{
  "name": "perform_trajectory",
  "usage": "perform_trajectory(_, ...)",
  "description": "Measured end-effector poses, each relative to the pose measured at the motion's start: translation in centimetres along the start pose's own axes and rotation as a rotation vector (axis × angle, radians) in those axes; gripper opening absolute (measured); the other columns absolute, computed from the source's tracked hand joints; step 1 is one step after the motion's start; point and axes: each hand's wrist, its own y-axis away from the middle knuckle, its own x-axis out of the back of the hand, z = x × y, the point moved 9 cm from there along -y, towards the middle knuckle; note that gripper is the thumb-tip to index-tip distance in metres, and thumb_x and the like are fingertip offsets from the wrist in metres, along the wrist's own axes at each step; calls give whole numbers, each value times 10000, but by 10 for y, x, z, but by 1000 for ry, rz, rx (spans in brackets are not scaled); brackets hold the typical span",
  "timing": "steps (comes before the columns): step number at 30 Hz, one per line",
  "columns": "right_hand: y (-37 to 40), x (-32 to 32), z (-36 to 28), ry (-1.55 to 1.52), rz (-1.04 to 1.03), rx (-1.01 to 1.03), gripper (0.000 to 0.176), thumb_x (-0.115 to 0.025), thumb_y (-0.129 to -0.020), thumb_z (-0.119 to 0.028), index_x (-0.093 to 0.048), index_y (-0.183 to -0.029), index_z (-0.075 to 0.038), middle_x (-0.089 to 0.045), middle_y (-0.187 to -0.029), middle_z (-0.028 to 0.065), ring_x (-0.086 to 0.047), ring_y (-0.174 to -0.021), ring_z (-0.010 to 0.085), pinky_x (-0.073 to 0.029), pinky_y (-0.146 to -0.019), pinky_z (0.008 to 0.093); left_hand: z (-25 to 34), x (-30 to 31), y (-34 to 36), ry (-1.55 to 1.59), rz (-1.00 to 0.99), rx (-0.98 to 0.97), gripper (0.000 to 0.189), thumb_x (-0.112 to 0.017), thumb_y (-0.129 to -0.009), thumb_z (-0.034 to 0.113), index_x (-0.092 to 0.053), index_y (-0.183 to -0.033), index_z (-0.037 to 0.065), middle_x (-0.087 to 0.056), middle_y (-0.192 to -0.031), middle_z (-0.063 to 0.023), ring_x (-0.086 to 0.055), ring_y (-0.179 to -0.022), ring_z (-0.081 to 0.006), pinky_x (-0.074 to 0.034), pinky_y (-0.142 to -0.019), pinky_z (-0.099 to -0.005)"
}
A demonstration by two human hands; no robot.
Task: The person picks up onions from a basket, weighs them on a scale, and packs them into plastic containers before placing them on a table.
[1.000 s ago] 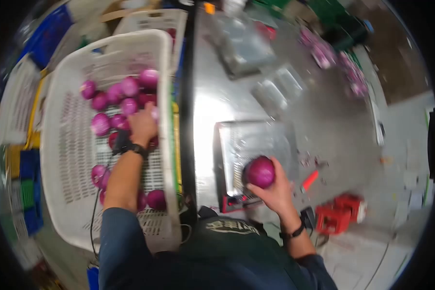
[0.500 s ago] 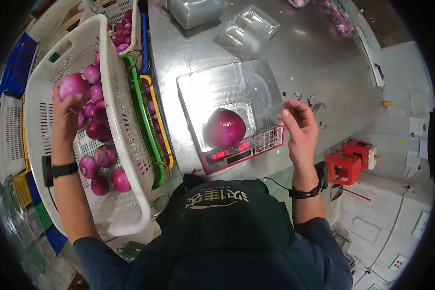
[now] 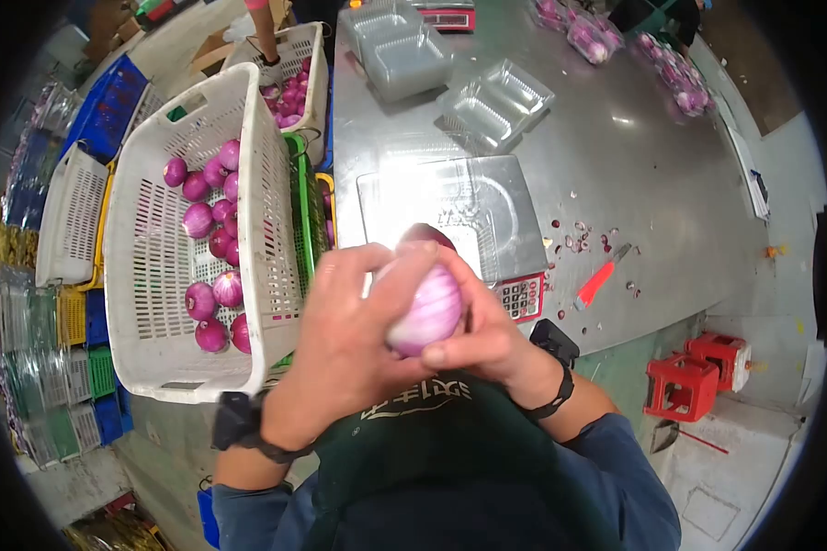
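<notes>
A purple onion [image 3: 429,310] is held between both hands in front of the apron. My left hand [image 3: 345,321] wraps round its left and upper side, slightly blurred. From the right, my right hand [image 3: 487,326] grips the same onion, thumb along its lower edge. Behind the hands, a darker red onion [image 3: 429,235] shows only its top, on the scale [image 3: 515,216], where a clear plastic tray also lies. The scale's keypad shows to the right of my hands; its display is hidden. Several onions [image 3: 198,219] lie in the white basket [image 3: 184,372] at left.
Clear containers [image 3: 404,60] are stacked at the back, with an open one [image 3: 501,106] nearby. A red-handled knife [image 3: 602,277] and onion scraps lie right of the scale. Packed onions [image 3: 593,39] sit at the far edge. Another person's arm [image 3: 265,32] reaches into a second basket.
My left hand has left the white basket with an onion and come to the middle. My right hand has closed on that onion too. The view has shifted, and the knife now shows.
</notes>
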Motion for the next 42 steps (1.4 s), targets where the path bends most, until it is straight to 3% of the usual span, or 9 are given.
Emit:
perform_trajectory(5, 33, 87, -41, 3, 265, 160, 952, -759, -729, 73, -317, -1551, -115, -548, -1351, 135, -620, -1185, 266, -537, -1003, 387, -39, -51, 8, -50, 142, 159, 941, -934, -668, 305, -481, -1447, 31, -543, -1339, -213, -501, -1231, -413, -410, -1058, -475)
perform_trajectory(13, 42, 143, -60, 343, 386, 266, 922, -845, -665, 34, -396, -1459, -95, -557, -1298, 97, -597, -1165, 197, -505, -1019, 349, -50, -122, -2, -297, 73, 170, 875, -902, -675, 438, -538, -1420, 157, -499, -1382, -242, -420, -1277, -472, -345, -1081, -593)
perform_trajectory(19, 21, 126, -67, 829, 341, 349, 861, -875, -672, -85, -459, -1425, -46, -563, -1302, 116, -616, -1159, 228, -508, -1012, 351, -68, -115, 4, -205, 190, 192, 756, -835, -674, 240, -508, -1312, 3, -494, -1399, -239, -418, -1286, -466, -379, -1084, -560)
perform_trajectory(22, 4, 99, -75, 1295, 291, 510, 776, -841, -630, -220, -563, -1338, -67, -606, -1270, 182, -530, -1277, 376, -398, -1101, 471, -84, -108, 14, -160, 244, 263, 719, -793, -693, 199, -511, -1329, 17, -496, -1390, -237, -430, -1283, -453, -373, -1098, -552)
perform_trajectory(28, -13, 120, -52, 1664, 381, 381, 800, -871, -670, -355, -575, -1355, -70, -506, -1400, 169, -469, -1334, 385, -345, -1137, 513, -86, -109, 16, -104, 160, 272, 715, -790, -708, 190, -513, -1352, 53, -526, -1349, -227, -469, -1275, -422, -397, -1094, -524)
perform_trajectory(35, -11, 149, -43, 1574, 419, 435, 817, -868, -747, -409, -552, -1415, -60, -486, -1409, 212, -485, -1301, 390, -405, -1081, 488, -100, -115, 22, 47, 256, 253, 754, -881, -670, 214, -525, -1317, 65, -527, -1354, -232, -534, -1223, -418, -444, -1061, -484)
perform_trajectory(37, -14, 187, -39, 1031, 570, 256, 736, -822, -838, -394, -540, -1421, -45, -512, -1387, 213, -552, -1230, 322, -464, -1025, 428, -97, -112, 25, 35, 265, 234, 758, -892, -667, 225, -526, -1311, 67, -520, -1363, -235, -534, -1235, -422, -440, -1071, -483)
perform_trajectory(39, -28, 188, -54, 983, 604, 262, 741, -797, -879, -357, -492, -1466, -22, -533, -1377, 192, -584, -1169, 257, -521, -917, 376, -97, -112, 25, 24, 222, 268, 782, -905, -676, 248, -511, -1329, 73, -491, -1392, -250, -512, -1283, -426, -429, -1092, -482)
perform_trajectory(42, -56, 208, -49, 549, 689, -43, 862, -784, -873, -219, -327, -1568, 9, -553, -1247, 129, -589, -1107, 201, -513, -829, 345, -97, -99, 37, 84, 269, 308, 890, -921, -699, 271, -438, -1410, 43, -396, -1465, -248, -512, -1270, -386, -451, -1068, -469)
